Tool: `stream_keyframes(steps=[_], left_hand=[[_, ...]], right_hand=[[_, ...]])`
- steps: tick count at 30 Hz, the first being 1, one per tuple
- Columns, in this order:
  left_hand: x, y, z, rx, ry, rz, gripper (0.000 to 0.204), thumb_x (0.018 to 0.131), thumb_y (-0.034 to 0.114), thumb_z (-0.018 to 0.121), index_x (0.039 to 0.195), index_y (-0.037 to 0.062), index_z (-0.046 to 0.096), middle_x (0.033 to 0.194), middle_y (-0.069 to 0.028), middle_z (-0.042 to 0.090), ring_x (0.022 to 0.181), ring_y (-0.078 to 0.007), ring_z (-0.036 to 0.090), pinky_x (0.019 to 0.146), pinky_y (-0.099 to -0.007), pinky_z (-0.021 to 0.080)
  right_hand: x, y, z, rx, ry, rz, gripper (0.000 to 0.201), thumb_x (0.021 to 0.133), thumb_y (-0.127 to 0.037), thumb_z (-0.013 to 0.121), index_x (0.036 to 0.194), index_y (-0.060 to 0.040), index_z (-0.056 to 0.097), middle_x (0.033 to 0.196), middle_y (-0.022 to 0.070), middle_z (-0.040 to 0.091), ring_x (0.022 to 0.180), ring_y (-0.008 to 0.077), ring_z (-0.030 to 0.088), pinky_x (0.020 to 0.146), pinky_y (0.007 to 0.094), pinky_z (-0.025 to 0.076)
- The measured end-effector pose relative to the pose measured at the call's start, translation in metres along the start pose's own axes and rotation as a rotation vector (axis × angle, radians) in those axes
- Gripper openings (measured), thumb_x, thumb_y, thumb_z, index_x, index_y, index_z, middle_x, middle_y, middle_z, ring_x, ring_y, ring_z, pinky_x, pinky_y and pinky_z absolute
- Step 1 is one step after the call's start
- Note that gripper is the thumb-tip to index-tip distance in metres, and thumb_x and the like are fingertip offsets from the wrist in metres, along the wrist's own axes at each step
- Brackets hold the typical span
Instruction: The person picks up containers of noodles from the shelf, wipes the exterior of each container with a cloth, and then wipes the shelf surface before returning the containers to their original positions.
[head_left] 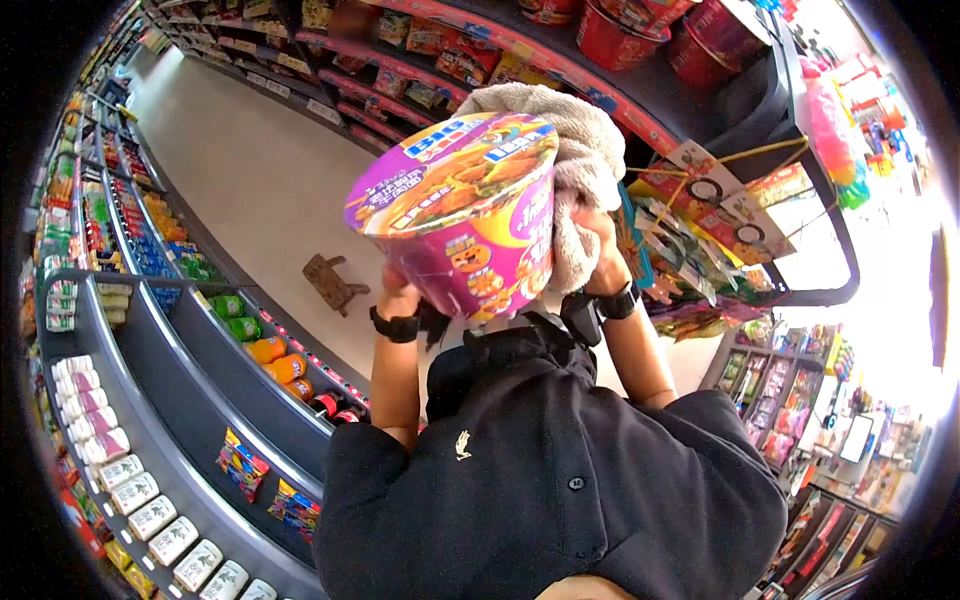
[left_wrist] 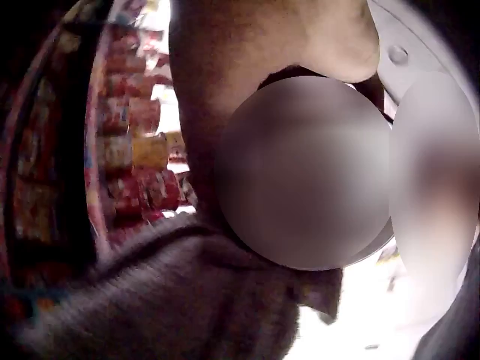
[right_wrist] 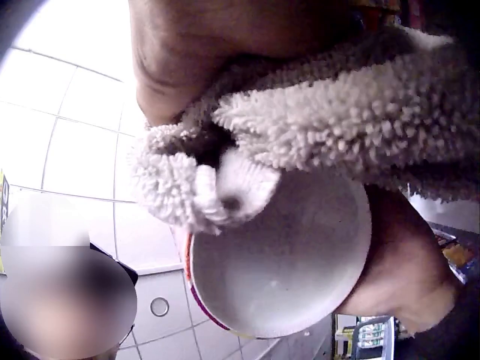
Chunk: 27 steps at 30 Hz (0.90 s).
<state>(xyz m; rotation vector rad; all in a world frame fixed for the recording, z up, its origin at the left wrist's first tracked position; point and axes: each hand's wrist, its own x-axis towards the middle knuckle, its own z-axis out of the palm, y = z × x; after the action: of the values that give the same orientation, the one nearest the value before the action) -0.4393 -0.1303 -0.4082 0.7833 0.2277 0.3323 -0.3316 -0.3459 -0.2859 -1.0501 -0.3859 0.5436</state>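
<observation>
A large purple instant noodle bucket [head_left: 470,255] is held up in front of the chest, its printed lid tilted toward the head camera. My left hand [head_left: 400,290] grips its lower left side, with most of the fingers hidden behind it. On the other side, my right hand [head_left: 603,250] clutches a beige fluffy towel [head_left: 575,140] bunched against the bucket's right and far side. The right wrist view shows the bucket's white round base [right_wrist: 285,255] from below, with the towel's folds [right_wrist: 360,112] lying over its edge and the left hand [right_wrist: 405,262] around its side.
Close on the left runs a shelf unit [head_left: 170,345] with green and orange bottles, snack bags and white containers. Red noodle buckets [head_left: 625,35] stand on the shelf ahead, and packets hang from a rack [head_left: 720,230] at right. A small wooden stool [head_left: 335,283] stands on the aisle floor.
</observation>
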Motion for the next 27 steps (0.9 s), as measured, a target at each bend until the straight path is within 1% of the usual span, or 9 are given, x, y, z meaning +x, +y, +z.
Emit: stream_keyframes(steps=[2, 4, 6, 7, 13, 16, 18, 21, 27], left_hand=[[0.018, 0.004, -0.007, 0.172, -0.339, 0.211, 0.097, 0.077, 0.065, 0.066, 0.143, 0.0036, 0.031, 0.140, -0.0112, 0.042, 0.125, -0.0221, 0.045, 0.102, -0.0412, 0.041], [0.018, 0.051, 0.049, 0.473, -0.276, 0.259, 0.097, 0.076, 0.067, 0.065, 0.140, 0.0025, 0.032, 0.137, -0.0094, 0.042, 0.126, -0.0174, 0.042, 0.099, -0.0377, 0.042], [0.008, 0.052, 0.066, 0.393, -0.426, 0.452, 0.093, 0.080, 0.059, 0.066, 0.144, 0.0053, 0.023, 0.147, -0.0073, 0.033, 0.130, -0.0189, 0.040, 0.107, -0.0421, 0.038], [0.007, 0.036, 0.080, 0.334, -0.210, 0.449, 0.094, 0.073, 0.055, 0.076, 0.139, 0.0034, 0.032, 0.130, -0.0101, 0.049, 0.117, -0.0156, 0.051, 0.094, -0.0339, 0.047], [0.020, 0.006, 0.063, -0.311, -0.171, 0.181, 0.073, 0.084, 0.051, 0.066, 0.138, 0.0085, 0.040, 0.134, -0.0080, 0.051, 0.118, -0.0253, 0.054, 0.100, -0.0440, 0.044], [0.015, 0.018, 0.095, -0.360, -0.059, 0.114, 0.074, 0.085, 0.060, 0.056, 0.139, 0.0115, 0.040, 0.138, -0.0078, 0.047, 0.123, -0.0260, 0.049, 0.104, -0.0451, 0.041], [0.012, 0.032, 0.123, -0.364, 0.012, 0.094, 0.076, 0.086, 0.065, 0.050, 0.139, 0.0130, 0.040, 0.139, -0.0077, 0.046, 0.126, -0.0263, 0.047, 0.105, -0.0454, 0.039], [0.014, 0.038, 0.146, -0.382, 0.109, 0.040, 0.081, 0.087, 0.072, 0.036, 0.144, 0.0145, 0.032, 0.143, -0.0091, 0.041, 0.129, -0.0293, 0.043, 0.108, -0.0467, 0.037], [0.027, 0.015, 0.127, -0.350, 0.111, 0.102, 0.080, 0.087, 0.070, 0.040, 0.142, 0.0121, 0.035, 0.139, -0.0086, 0.044, 0.128, -0.0279, 0.043, 0.106, -0.0451, 0.037]], right_hand=[[0.002, -0.001, -0.005, 0.187, 0.036, -0.046, 0.047, 0.079, -0.006, 0.066, 0.125, -0.0014, 0.055, 0.116, 0.0074, 0.061, 0.107, 0.0198, 0.058, 0.095, 0.0357, 0.046], [0.000, -0.013, 0.003, -0.154, 0.106, -0.097, 0.049, 0.082, -0.008, 0.059, 0.129, -0.0016, 0.048, 0.123, 0.0094, 0.056, 0.112, 0.0207, 0.055, 0.099, 0.0347, 0.044], [0.004, -0.011, 0.002, -0.411, 0.162, -0.261, 0.062, 0.072, -0.016, 0.079, 0.125, -0.0006, 0.052, 0.123, 0.0112, 0.057, 0.110, 0.0209, 0.056, 0.098, 0.0370, 0.044], [-0.003, -0.001, 0.005, -0.502, 0.157, -0.290, 0.068, 0.069, -0.016, 0.081, 0.127, -0.0005, 0.049, 0.123, 0.0116, 0.057, 0.111, 0.0215, 0.055, 0.098, 0.0375, 0.044], [0.010, -0.024, 0.013, -0.725, -0.276, -0.636, 0.078, 0.055, -0.023, 0.087, 0.122, -0.0023, 0.053, 0.123, 0.0142, 0.055, 0.119, 0.0270, 0.050, 0.106, 0.0395, 0.034], [0.023, -0.024, 0.008, -0.452, -0.221, -0.683, 0.070, 0.057, -0.027, 0.085, 0.118, -0.0032, 0.059, 0.128, 0.0162, 0.050, 0.120, 0.0312, 0.048, 0.106, 0.0425, 0.033], [0.017, -0.019, 0.010, -0.568, -0.082, -0.476, 0.064, 0.058, -0.027, 0.083, 0.116, -0.0078, 0.063, 0.131, 0.0166, 0.048, 0.121, 0.0328, 0.046, 0.106, 0.0439, 0.033], [0.023, -0.019, 0.018, -1.128, -0.092, -0.926, 0.053, 0.059, -0.025, 0.079, 0.111, -0.0198, 0.068, 0.132, 0.0133, 0.048, 0.119, 0.0362, 0.044, 0.102, 0.0481, 0.035], [0.016, -0.008, -0.013, -1.290, -0.234, -0.782, 0.059, 0.055, -0.020, 0.079, 0.112, -0.0162, 0.065, 0.126, 0.0106, 0.052, 0.113, 0.0360, 0.049, 0.093, 0.0445, 0.044]])
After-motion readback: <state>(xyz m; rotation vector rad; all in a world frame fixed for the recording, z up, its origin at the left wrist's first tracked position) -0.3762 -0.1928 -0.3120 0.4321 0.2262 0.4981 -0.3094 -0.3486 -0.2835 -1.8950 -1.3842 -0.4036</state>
